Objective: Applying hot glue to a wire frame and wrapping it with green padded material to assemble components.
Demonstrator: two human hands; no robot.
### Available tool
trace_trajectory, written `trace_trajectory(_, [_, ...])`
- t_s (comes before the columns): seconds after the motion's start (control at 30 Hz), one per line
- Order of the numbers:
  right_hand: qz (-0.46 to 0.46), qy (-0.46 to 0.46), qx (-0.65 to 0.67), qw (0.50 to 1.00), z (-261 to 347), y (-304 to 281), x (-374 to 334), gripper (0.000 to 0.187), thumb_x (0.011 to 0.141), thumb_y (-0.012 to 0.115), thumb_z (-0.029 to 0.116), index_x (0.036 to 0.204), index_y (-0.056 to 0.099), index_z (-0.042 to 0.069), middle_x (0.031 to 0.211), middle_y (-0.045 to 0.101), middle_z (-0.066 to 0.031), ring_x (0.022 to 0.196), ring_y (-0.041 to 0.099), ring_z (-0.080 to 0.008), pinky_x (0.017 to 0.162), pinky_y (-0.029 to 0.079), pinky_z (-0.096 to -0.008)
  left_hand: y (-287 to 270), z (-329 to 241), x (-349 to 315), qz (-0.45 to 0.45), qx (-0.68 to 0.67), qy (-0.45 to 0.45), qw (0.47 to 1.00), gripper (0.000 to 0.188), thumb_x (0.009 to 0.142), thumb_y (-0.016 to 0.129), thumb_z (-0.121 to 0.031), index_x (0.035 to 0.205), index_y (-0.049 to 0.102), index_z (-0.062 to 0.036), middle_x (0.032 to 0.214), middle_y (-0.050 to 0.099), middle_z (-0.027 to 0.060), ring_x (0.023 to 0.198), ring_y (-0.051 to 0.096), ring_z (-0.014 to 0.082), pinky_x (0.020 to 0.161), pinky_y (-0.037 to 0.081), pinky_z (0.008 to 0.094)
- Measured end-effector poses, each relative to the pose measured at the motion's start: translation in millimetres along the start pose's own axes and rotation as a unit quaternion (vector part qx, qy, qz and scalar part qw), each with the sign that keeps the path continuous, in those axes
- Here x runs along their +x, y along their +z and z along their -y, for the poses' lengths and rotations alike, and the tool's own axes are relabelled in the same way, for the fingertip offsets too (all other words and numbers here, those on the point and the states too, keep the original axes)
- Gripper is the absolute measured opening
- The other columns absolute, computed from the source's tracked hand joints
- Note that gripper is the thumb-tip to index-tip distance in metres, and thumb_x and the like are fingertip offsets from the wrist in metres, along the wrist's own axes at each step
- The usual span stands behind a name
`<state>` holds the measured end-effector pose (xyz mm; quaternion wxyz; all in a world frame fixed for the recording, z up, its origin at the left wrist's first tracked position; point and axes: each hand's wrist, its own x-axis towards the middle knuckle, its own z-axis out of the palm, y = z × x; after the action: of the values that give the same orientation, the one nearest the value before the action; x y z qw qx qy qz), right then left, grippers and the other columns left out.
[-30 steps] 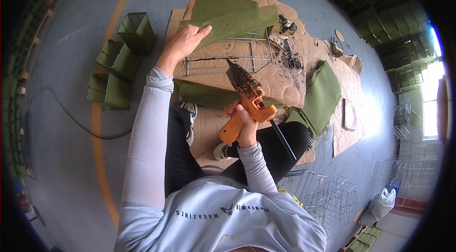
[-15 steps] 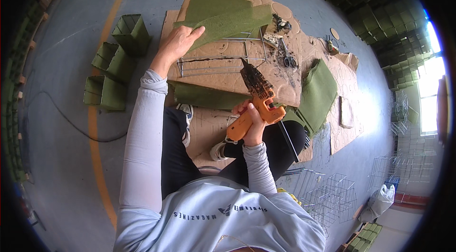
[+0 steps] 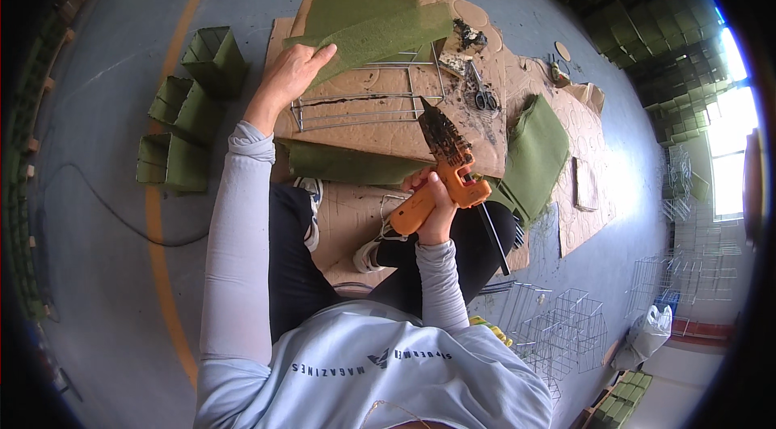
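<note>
Grey floor (image 3: 105, 146), with cardboard (image 3: 475, 150) laid on it as the work surface. Against a second ago, I note the whole scene sitting further left in my head view. Glue gun (image 3: 454, 170): its blackened tip has travelled rightward along the near rod of the wire frame (image 3: 347, 100) and now sits close to the frame's right end; whether tip and rod touch, I cannot tell. Right hand (image 3: 439, 215): fingers wrapped around the gun's handle. Left hand (image 3: 287, 77): unchanged, pinching the near edge of the green cloth (image 3: 380, 37), fingertips partly hidden; the cloth covers the frame's far side. Edges: the gun crosses the cardboard's near edge. Scissors (image 3: 485, 97) lie just right of the frame. Open room: I read bare floor left of the three green boxes (image 3: 182, 166).
</note>
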<state>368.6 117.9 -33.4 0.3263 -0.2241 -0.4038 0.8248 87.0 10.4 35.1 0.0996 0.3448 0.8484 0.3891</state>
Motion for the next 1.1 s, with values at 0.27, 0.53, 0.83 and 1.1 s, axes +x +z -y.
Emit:
trace_trajectory(0.27, [-0.041, -0.03, -0.003, 0.999, 5.6, -9.7, 5.9, 0.015, 0.082, 0.059, 0.014, 0.086, 0.052, 0.001, 0.073, 0.052, -0.0089, 0.068, 0.056, -0.0233, 0.066, 0.045, -0.0342, 1.9, 5.2, 1.0, -0.013, 0.004, 0.023, 1.0, 0.064, 0.092, 0.045, -0.05, 0.06, 0.04, 0.0048, 0.051, 0.031, 0.0121, 0.05, 0.034, 0.0199, 0.053, 0.035, 0.0398])
trace_trajectory(0.53, [-0.041, -0.047, -0.02, 0.998, 12.1, -13.4, 8.5, 0.015, 0.083, 0.057, 0.015, 0.086, 0.051, 0.001, 0.073, 0.051, -0.0085, 0.069, 0.055, -0.0225, 0.066, 0.044, -0.034, 1.0, 0.2, -0.3, -0.011, 0.001, 0.02, 1.0, 0.064, 0.092, 0.045, -0.05, 0.06, 0.039, 0.0051, 0.051, 0.029, 0.0114, 0.05, 0.033, 0.0189, 0.052, 0.034, 0.0399])
trace_trajectory(0.83, [-0.042, -0.05, -0.006, 0.998, 12.2, -13.8, 6.1, 0.016, 0.082, 0.057, 0.015, 0.085, 0.051, 0.0, 0.073, 0.051, -0.0091, 0.069, 0.055, -0.0227, 0.066, 0.043, -0.034, 0.8, 1.4, 0.4, -0.01, 0.003, 0.008, 1.0, 0.064, 0.092, 0.046, -0.05, 0.059, 0.041, 0.0047, 0.05, 0.029, 0.0103, 0.05, 0.033, 0.018, 0.052, 0.034, 0.0398])
trace_trajectory(1.1, [-0.027, -0.049, -0.028, 0.998, 9.5, -22.5, 6.7, 0.018, 0.085, 0.055, 0.016, 0.09, 0.05, 0.0, 0.075, 0.049, -0.0091, 0.07, 0.051, -0.0228, 0.066, 0.044, -0.0371, 2.5, 3.7, 1.6, -0.007, 0.002, 0.007, 1.0, 0.065, 0.092, 0.046, -0.052, 0.058, 0.04, 0.0042, 0.05, 0.029, 0.0105, 0.05, 0.033, 0.0183, 0.052, 0.035, 0.0398])
